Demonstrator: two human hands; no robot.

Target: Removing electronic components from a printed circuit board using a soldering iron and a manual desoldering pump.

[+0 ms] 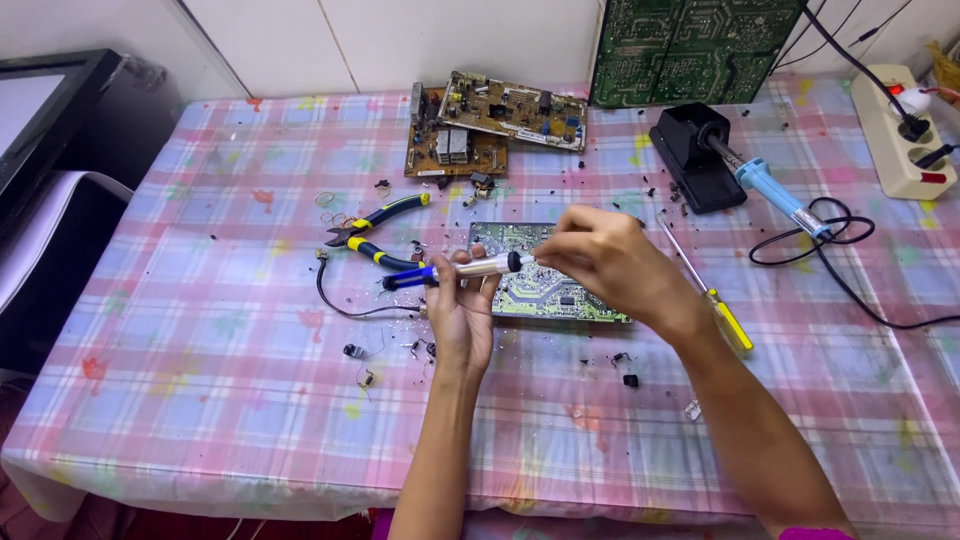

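Both hands (470,300) (600,262) hide part of the green circuit board (540,290).

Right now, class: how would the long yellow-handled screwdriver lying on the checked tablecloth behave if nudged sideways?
The yellow-handled screwdriver looks rigid, so it likely moves as one piece. Its rounded handle may roll. The soft checked tablecloth probably slows it.

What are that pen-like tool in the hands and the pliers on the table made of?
The pen-like tool looks like shiny metal along its barrel, probably aluminium, with a blue, likely plastic, end and a black tip. The pliers have dull dark metal jaws; their blue and yellow handles look like rubbery or plastic grips.
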